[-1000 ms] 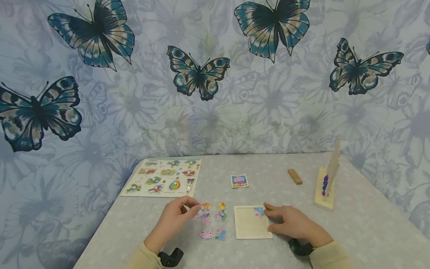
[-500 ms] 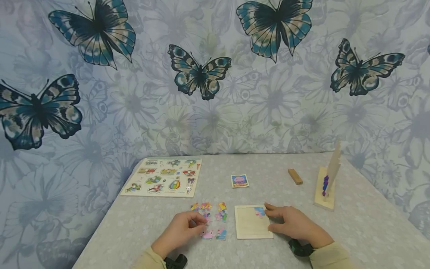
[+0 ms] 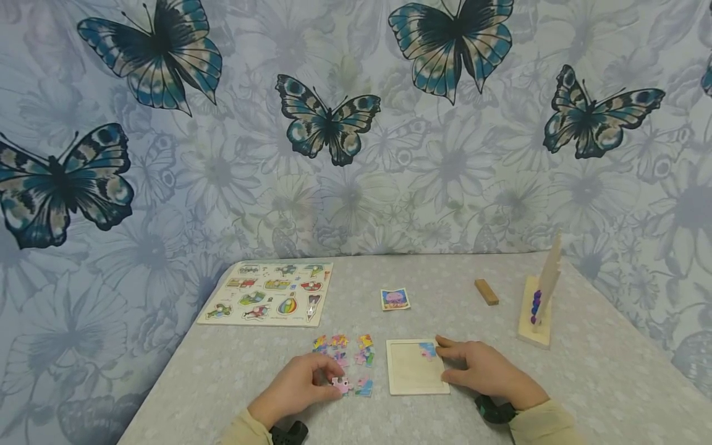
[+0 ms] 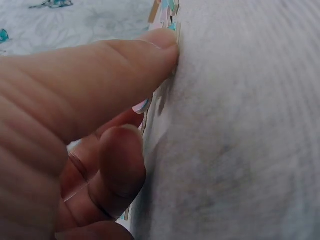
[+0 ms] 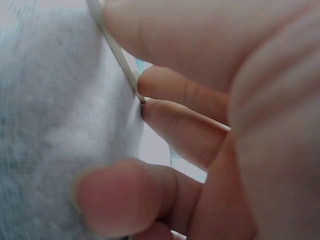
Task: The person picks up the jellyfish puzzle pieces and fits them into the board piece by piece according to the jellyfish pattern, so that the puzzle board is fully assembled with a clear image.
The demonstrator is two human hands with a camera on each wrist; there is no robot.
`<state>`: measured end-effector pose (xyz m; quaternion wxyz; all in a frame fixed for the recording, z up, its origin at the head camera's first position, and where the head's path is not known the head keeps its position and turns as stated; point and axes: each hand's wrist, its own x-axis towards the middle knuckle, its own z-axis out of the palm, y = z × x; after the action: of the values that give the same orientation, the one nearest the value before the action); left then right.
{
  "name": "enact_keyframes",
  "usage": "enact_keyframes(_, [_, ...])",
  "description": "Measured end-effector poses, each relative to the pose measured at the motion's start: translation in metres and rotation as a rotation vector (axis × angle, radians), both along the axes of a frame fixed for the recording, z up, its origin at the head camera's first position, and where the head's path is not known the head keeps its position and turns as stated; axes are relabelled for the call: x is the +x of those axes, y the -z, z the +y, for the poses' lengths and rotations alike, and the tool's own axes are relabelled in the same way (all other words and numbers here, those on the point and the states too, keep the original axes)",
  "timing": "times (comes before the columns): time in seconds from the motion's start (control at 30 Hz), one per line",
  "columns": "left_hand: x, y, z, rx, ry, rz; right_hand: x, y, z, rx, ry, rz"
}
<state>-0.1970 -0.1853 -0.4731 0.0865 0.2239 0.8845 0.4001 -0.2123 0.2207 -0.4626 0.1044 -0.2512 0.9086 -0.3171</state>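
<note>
My left hand [image 3: 295,384] pinches a pink jigsaw piece [image 3: 340,385] between thumb and fingertips, tilted up a little at the near side of the loose pieces. In the left wrist view the thumb [image 4: 125,70] presses at the edge of a thin piece, just over the cloth. Beside it, my right hand [image 3: 484,369] rests against the right side of a square wooden puzzle tray [image 3: 411,380], thumb and fingertips on its edge. One blue and pink piece [image 3: 427,350] lies in the tray's far right corner. The right wrist view shows fingertips [image 5: 150,82] touching the tray's thin edge.
Several loose jigsaw pieces [image 3: 364,355] lie left of the tray. Behind stand a small picture card [image 3: 395,299], a wooden block [image 3: 486,292] and, at right, an upright board on a wooden base [image 3: 535,334]. A picture board [image 3: 267,294] lies back left.
My left hand has moved nearer and right, from the far left pieces to the near pink piece, which it now pinches and tilts. The right hand stays at the tray.
</note>
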Motion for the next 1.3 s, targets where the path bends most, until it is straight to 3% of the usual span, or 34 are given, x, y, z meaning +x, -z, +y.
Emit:
enact_keyframes(0.3, [-0.002, 0.003, 0.000, 0.029, 0.020, 0.050, 0.001, -0.001, 0.000, 0.007, -0.003, 0.012])
enact_keyframes(0.63, [0.000, 0.000, 0.002, 0.119, 0.020, 0.025, -0.002, 0.000, 0.002, 0.020, -0.005, 0.026])
enact_keyframes(1.17, [-0.001, 0.002, 0.008, 0.358, -0.097, -0.050, -0.001, -0.001, 0.003, 0.016, -0.011, 0.016])
enact_keyframes(1.3, [0.000, 0.001, 0.010, 0.380, -0.141, -0.083, 0.000, 0.000, 0.002, 0.020, -0.006, 0.009])
